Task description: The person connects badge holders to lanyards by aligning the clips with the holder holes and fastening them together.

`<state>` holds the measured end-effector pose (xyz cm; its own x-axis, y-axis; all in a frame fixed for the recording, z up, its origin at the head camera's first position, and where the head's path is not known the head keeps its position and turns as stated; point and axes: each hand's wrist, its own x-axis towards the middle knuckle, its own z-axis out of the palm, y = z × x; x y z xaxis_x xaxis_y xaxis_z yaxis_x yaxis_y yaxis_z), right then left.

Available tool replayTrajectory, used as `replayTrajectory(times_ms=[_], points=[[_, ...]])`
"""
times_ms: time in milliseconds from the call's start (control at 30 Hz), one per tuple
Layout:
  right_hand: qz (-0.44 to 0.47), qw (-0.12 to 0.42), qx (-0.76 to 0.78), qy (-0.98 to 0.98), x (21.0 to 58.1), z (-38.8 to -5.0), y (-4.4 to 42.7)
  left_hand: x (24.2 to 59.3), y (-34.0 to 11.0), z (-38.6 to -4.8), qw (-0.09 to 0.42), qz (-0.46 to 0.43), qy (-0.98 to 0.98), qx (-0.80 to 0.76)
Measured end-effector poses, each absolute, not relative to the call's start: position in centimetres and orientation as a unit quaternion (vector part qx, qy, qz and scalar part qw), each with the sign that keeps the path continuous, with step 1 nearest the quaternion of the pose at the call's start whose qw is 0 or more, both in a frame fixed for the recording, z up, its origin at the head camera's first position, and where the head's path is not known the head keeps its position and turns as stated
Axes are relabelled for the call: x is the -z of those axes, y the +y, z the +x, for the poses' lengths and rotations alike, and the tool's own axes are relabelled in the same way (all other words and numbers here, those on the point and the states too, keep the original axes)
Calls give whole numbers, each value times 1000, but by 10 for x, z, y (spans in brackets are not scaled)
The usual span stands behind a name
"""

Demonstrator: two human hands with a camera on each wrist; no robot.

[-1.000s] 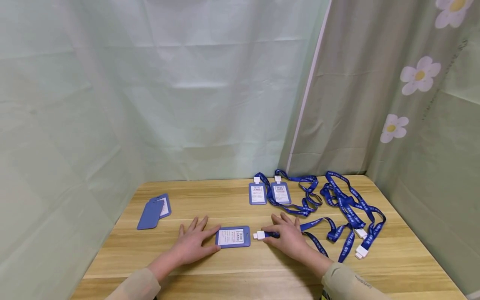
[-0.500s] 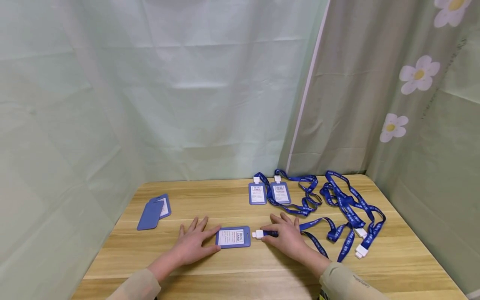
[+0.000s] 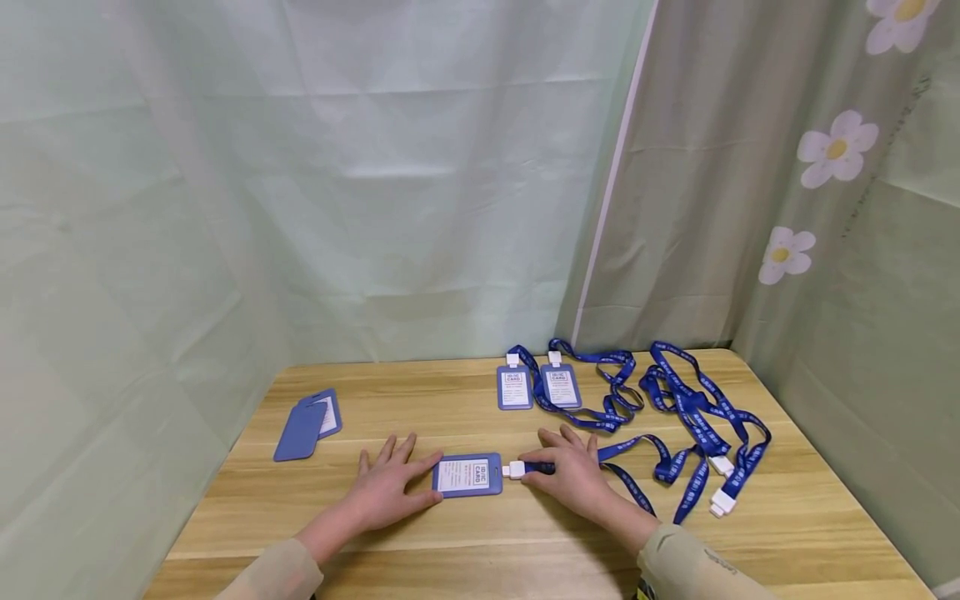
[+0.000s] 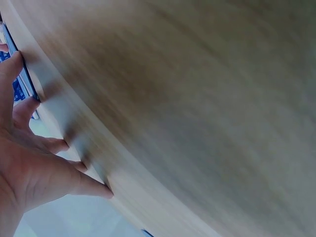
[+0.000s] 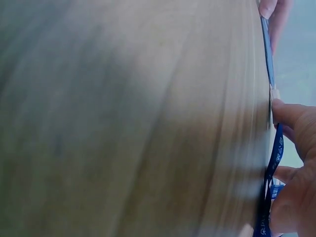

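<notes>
A blue badge holder (image 3: 467, 475) with a white ID/IC card lies flat on the table, its slotted end to the right. My left hand (image 3: 384, 490) rests on the table with fingers spread, thumb and index fingertip touching the holder's left corners. My right hand (image 3: 576, 473) pinches a blue lanyard (image 3: 538, 467) just behind its white plastic clip (image 3: 517, 470). The clip's narrow tip meets the slotted end of the holder; whether it enters the slot is too small to tell. In the right wrist view thumb and finger hold the lanyard (image 5: 277, 153) by the clip.
Two badge holders (image 3: 514, 388) with lanyards attached lie at the back of the wooden table (image 3: 420, 550). Several loose lanyards (image 3: 701, 408) with white clips tangle at the right. Two more blue holders (image 3: 302, 430) overlap at the left. Curtains (image 3: 420, 208) stand behind.
My right hand has slid slightly left with the lanyard, closing the small gap between clip and badge holder. The left hand has stayed in place.
</notes>
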<state>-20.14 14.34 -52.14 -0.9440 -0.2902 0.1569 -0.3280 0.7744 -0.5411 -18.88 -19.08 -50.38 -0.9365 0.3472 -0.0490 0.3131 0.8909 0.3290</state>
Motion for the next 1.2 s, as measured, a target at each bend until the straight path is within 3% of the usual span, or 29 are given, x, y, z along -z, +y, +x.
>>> replayTrajectory(times_ms=[1200], points=[[149, 28, -300, -942, 524, -202, 139, 501, -186, -187, 64, 161, 971, -165]])
